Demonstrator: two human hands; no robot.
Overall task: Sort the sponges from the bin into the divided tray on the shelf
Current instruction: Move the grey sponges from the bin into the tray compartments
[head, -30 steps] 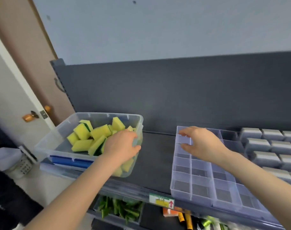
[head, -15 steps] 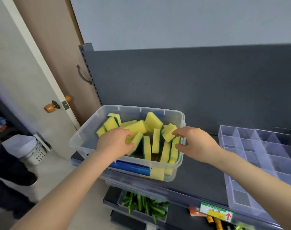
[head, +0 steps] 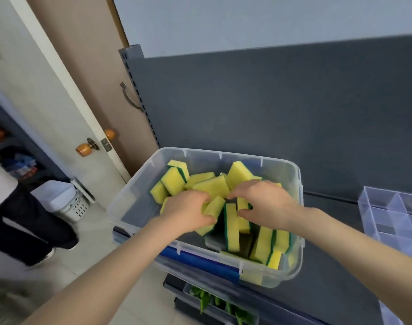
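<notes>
Head view: a clear plastic bin (head: pixel 134 202) sits at the left end of the dark grey shelf (head: pixel 329 254) and holds rectangular yellow-and-green sponges (head: pixel 212 186). Inside it, the left hand (head: pixel 188 213) grips a tilted sponge (head: pixel 214 206), and the right hand (head: pixel 267 202) pinches an upright sponge (head: pixel 243 225). The clear divided tray (head: pixel 392 215) lies at the shelf's right edge.

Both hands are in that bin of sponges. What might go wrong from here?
The left hand and right hand grip sponges packed upright; pulling may drag neighbours over the rim of the bin. The bin stands near the front edge of the shelf, so leaning on it might tip it.
</notes>
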